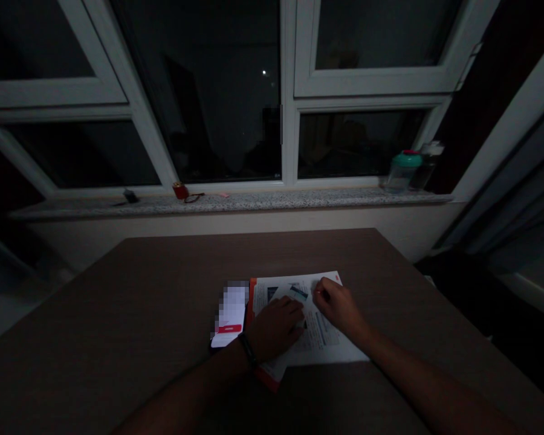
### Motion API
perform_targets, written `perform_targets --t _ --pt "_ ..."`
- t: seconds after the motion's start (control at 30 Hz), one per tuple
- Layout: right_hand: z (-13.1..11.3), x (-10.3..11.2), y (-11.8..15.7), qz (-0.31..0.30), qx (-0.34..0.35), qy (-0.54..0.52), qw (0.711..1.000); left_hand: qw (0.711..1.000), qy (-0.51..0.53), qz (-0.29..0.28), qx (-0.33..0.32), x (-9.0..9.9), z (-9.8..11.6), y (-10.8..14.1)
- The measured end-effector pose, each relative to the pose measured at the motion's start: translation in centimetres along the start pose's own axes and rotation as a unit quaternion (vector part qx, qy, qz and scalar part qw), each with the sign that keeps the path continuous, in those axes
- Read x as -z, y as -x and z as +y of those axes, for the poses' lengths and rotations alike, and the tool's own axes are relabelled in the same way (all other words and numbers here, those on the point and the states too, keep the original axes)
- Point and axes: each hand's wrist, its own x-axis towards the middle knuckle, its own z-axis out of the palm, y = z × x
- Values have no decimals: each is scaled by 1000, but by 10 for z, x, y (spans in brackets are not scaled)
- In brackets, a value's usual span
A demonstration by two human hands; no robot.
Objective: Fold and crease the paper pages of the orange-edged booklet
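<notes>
Left hand (274, 329) lies flat on a thin card (294, 294) atop a printed paper sheet (326, 344), which looks light and limp, best lifted by its free edge; right hand (338, 305) curls narrow, any hold unclear.

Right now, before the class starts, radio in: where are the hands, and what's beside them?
Left hand on card, fingers forward. Right hand curled on printed sheet. Phone beside left hand.

The head camera looks forward and down at the hands (274, 329).
</notes>
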Motion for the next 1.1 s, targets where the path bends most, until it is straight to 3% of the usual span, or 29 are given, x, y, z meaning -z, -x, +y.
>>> perform_targets --t 0.3,0.7,0.97,1.1 --pt "-5 1 6 -105 162 -2 981 1000 -11 -2 13 -1 2 -1" --pt "3 0 -5 -27 43 53 997 1000 -18 0 8 -3 -1 1" --pt "-4 4 4 -130 166 -45 976 1000 -4 3 18 -2 1 0" --pt "-3 3 3 -137 153 -71 976 1000 -1 1 23 -2 1 0"
